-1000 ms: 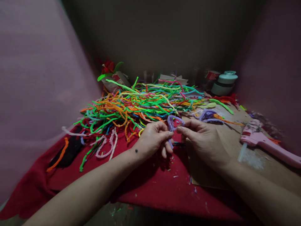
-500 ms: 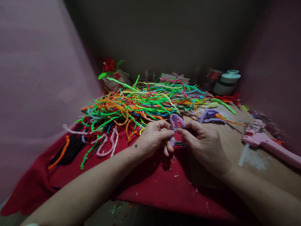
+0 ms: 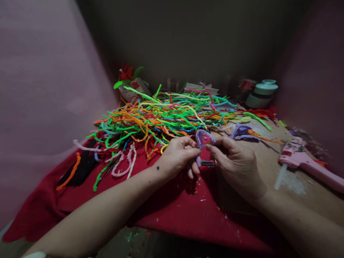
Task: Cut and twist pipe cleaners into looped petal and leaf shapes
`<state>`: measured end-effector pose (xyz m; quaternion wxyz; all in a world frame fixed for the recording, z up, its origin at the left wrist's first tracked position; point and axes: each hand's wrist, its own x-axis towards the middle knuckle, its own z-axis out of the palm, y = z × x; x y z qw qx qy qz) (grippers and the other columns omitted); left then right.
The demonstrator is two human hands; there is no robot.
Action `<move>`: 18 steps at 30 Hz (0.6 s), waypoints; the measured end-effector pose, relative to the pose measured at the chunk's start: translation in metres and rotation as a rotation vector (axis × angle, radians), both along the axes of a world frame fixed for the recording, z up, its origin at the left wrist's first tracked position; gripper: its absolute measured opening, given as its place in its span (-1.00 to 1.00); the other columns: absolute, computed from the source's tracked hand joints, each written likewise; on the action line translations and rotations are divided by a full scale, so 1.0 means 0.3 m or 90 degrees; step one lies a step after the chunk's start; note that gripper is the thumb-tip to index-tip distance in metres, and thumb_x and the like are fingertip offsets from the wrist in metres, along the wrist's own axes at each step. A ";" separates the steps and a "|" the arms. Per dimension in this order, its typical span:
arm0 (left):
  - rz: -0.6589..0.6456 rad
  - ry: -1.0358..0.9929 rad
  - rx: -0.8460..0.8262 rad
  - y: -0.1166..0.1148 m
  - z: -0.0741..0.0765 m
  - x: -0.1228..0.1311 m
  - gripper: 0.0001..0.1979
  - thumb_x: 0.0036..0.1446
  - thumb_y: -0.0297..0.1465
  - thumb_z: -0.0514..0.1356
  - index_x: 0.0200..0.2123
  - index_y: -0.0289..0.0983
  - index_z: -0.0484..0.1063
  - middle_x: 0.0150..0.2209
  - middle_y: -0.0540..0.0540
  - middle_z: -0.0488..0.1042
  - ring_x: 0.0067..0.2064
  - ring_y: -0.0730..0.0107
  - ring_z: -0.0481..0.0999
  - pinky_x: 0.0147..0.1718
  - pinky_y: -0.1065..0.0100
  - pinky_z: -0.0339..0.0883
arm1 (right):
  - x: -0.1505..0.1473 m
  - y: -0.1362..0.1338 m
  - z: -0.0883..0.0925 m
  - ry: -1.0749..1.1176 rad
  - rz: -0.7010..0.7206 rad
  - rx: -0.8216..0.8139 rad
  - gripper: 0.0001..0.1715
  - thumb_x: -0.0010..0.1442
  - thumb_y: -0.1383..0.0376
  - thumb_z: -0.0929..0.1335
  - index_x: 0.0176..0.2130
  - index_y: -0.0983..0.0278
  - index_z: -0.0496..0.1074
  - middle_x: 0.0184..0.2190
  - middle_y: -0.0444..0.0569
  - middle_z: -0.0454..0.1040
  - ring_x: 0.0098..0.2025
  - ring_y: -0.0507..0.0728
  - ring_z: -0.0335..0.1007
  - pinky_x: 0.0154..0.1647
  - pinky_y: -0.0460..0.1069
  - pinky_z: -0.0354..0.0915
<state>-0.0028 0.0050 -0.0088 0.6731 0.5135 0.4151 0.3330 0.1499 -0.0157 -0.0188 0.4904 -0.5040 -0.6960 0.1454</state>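
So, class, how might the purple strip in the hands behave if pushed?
The purple strip probably flexes but holds a bend, as it stands looped above the left hand. It looks light, being thin, and its fuzzy surface suggests little slipping.

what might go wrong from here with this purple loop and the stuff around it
The purple loop is thin and pinched at its base by the left hand, so it might slip or bend out of shape.

The right forearm lies near the pink glue gun and might knock it; whether it is hot doesn't show.

Loose ends of the fuzzy stems lie close beyond the left hand and might snag.
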 end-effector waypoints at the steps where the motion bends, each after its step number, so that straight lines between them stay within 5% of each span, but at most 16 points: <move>1: 0.002 0.008 0.004 -0.002 0.002 0.001 -0.86 0.02 -0.41 0.14 -0.42 -0.29 0.18 -0.64 0.03 0.42 -0.73 0.49 0.37 -0.81 0.52 0.23 | 0.000 0.000 -0.001 -0.005 -0.001 0.005 -0.92 0.12 0.35 0.30 -0.39 0.26 0.41 -0.51 -0.10 0.46 -0.51 0.03 0.33 -0.47 -0.08 0.17; 10: 0.017 0.045 0.014 -0.018 0.015 0.013 -0.85 0.03 -0.40 0.13 -0.46 -0.29 0.18 -0.72 0.05 0.38 -0.74 0.46 0.37 -0.82 0.51 0.23 | -0.011 -0.001 -0.007 -0.021 0.033 0.017 -0.89 0.10 0.37 0.29 -0.41 0.26 0.42 -0.53 -0.09 0.45 -0.50 0.05 0.34 -0.42 -0.07 0.22; 18: 0.021 0.035 0.053 -0.013 0.007 0.009 -0.86 0.04 -0.41 0.15 -0.31 -0.28 0.24 -0.69 0.08 0.39 -0.73 0.49 0.38 -0.80 0.55 0.23 | 0.005 0.042 -0.025 0.347 0.169 -0.426 -0.76 0.02 0.14 0.37 -0.44 0.28 0.40 -0.69 -0.16 0.34 -0.69 -0.01 0.17 -0.69 -0.11 0.07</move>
